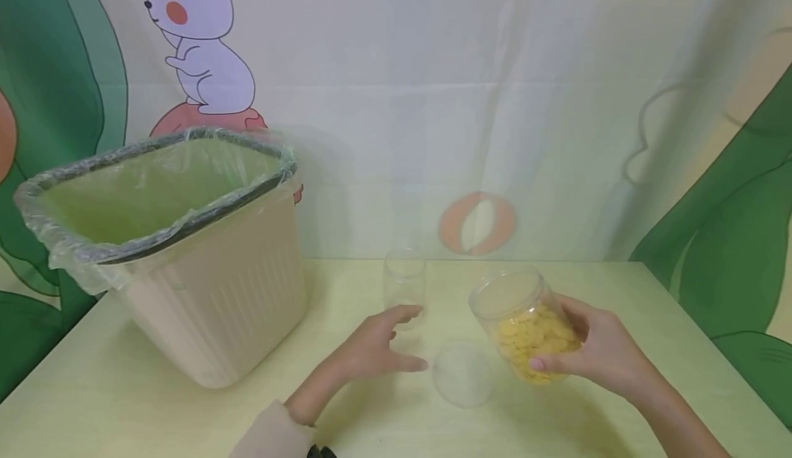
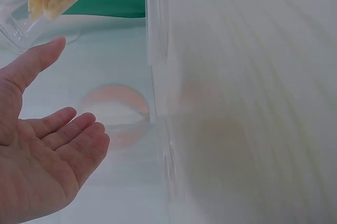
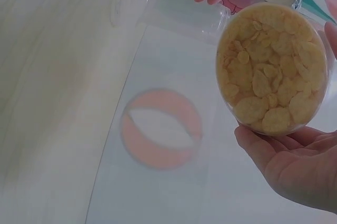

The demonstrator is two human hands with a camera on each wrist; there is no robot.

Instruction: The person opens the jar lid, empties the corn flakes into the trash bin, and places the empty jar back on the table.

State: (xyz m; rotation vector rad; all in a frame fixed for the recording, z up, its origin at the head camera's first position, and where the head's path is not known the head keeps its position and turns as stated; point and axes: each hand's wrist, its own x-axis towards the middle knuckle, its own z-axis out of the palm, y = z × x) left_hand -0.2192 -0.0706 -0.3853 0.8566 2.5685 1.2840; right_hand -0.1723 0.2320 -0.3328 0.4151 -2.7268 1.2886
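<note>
Jar of cornflakes [image 1: 531, 327] tilted above the desk [image 1: 650, 348], lid [image 1: 463, 373] already off and lying flat. My right hand [image 1: 594, 351] grips the jar; left hand [image 1: 371, 348] spread, empty, beside the empty jar [image 1: 405, 286]. Flakes not yet poured.

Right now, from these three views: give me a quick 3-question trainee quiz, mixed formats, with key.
1. True or false: the right hand holds the tilted jar of yellow flakes.
2. Multiple choice: the clear lid lies A) in the lined bin, B) on the table between the hands, C) on the jar.
3. Fill in: the left hand is open beside the empty clear ____.

Key: 1 true; 2 B; 3 jar.
</note>
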